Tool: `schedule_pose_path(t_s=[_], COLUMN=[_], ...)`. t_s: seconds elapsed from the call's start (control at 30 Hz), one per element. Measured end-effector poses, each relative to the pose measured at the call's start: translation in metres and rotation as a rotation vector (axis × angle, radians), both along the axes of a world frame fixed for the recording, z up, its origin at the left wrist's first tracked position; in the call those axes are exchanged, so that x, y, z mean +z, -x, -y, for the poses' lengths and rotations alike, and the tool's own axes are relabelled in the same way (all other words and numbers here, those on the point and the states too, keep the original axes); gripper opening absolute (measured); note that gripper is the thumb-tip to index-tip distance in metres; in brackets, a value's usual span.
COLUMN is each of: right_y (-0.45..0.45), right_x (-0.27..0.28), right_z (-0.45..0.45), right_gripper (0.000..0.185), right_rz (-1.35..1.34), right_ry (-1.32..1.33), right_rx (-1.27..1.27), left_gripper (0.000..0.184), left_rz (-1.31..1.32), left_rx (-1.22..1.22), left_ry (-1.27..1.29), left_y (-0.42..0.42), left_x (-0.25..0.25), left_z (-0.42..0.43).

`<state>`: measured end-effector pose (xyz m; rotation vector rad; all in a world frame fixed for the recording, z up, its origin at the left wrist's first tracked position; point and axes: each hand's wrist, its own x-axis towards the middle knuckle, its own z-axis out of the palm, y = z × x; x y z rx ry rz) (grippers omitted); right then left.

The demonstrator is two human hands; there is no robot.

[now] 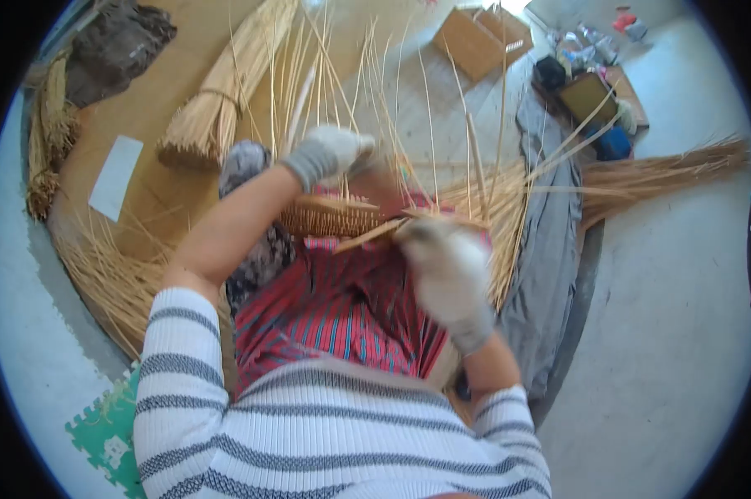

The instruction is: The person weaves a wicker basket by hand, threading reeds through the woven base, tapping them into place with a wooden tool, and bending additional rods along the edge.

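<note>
A partly woven wicker piece (pixel 329 218) lies across my lap, on a red striped cloth (pixel 342 308). Long thin wicker rods (pixel 429 100) stand up and fan out from it. My left hand (pixel 338 151), in a white glove with a grey cuff, is above the weave among the rods; its fingers are closed, and what they grip is hidden. My right hand (pixel 446 270), gloved too and smeared by motion, is closed by the weave's right end. A flat pale strip (pixel 367 236) slants up towards its fingers, whose hold I cannot make out.
A tied bundle of stalks (pixel 217 91) lies at the upper left, near a white sheet (pixel 116 178). Loose rods (pixel 109 266) spread at the left, and more (pixel 666 179) at the right beyond a grey cloth (pixel 550 241). A cardboard box (pixel 479 41) stands at the back.
</note>
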<state>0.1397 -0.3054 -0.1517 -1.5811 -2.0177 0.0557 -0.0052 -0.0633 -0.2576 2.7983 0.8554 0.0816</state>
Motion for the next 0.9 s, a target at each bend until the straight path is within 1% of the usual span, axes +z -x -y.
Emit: schedule_pose_path(t_s=[0.03,0.07,0.1,0.13,0.17,0.2,0.23,0.27,0.3,0.33,0.37,0.4,0.47,0.5,0.57,0.6,0.67,0.73,0.8,0.83,0.9], right_y=[-0.007,-0.023,-0.028,-0.03,-0.033,-0.035,-0.032,-0.023,-0.029,-0.026,-0.033,-0.033,-0.027,-0.029,-0.037,-0.039,-0.046,-0.052,-0.033,-0.026,-0.022], right_x=[0.038,-0.007,-0.023,-0.035,-0.043,-0.047,-0.054,-0.061,-0.042,-0.014,-0.002,0.009,0.024,0.024,0.016,0.006,-0.023,-0.041,-0.039,-0.049,-0.075], right_z=[0.011,0.011,0.006,0.004,0.002,-0.001,-0.003,-0.002,-0.006,-0.007,-0.008,0.0,0.012,0.01,-0.002,-0.004,-0.009,-0.021,-0.02,-0.024,-0.033], right_gripper=[0.023,0.027,0.027,0.018,0.013,0.016,0.014,0.017,0.008,0.011,0.015,0.016,0.015,0.015,0.023,0.023,0.022,0.022,0.029,0.029,0.029], right_rz=[-0.1,-0.71,-0.701,-0.413,-0.126,0.16,0.257,0.33,0.257,0.258,0.048,-0.296,-1.096,-1.094,-0.564,-0.568,-0.447,-0.356,0.055,0.046,0.182], right_ry=[-0.159,-0.507,-0.51,-0.43,-0.355,-0.279,0.038,0.37,0.145,-0.019,-0.289,-0.414,-0.472,-0.467,-0.434,-0.424,-0.282,-0.071,-0.115,-0.108,0.003], right_rx=[0.095,0.212,0.231,0.123,0.008,-0.113,-0.171,-0.237,-0.138,-0.154,-0.13,-0.176,0.076,0.082,-0.042,-0.05,0.012,0.389,0.455,0.464,0.471], left_gripper=[0.041,0.041,0.041,0.04,0.041,0.041,0.04,0.04,0.04,0.04,0.04,0.041,0.043,0.045,0.05,0.05,0.043,0.045,0.047,0.047,0.048], left_rz=[-0.24,-0.225,-0.129,-0.036,-0.025,-0.02,-0.025,-0.047,-0.037,-0.04,-0.049,-0.04,-0.053,-0.07,-0.094,-0.1,-0.036,-0.046,-0.051,-0.055,-0.059], left_rx=[0.046,0.063,0.096,0.122,0.114,0.111,0.108,0.093,0.104,0.117,0.094,0.094,0.151,0.122,0.091,0.087,0.126,0.125,0.152,0.162,0.168], left_ry=[0.213,0.196,0.183,0.177,0.18,0.17,0.153,0.143,0.137,0.161,0.208,0.215,0.155,0.158,0.175,0.186,0.129,0.144,0.154,0.17,0.182], left_y=[0.0,0.0,-0.002,-0.003,-0.003,-0.004,-0.005,-0.004,-0.005,-0.001,-0.006,-0.009,-0.007,-0.007,-0.008,-0.008,-0.007,-0.009,-0.004,-0.004,-0.005], left_x=[0.05,0.045,0.027,0.016,0.007,0.009,0.009,0.007,0.01,0.006,-0.003,0.001,0.014,0.013,0.011,0.009,0.007,0.004,0.006,0.01,0.013], left_z=[0.014,0.007,0.002,0.003,-0.001,-0.002,0.0,0.001,-0.009,-0.012,-0.003,-0.005,0.0,0.001,-0.001,0.002,0.009,0.014,0.015,0.019,0.023])
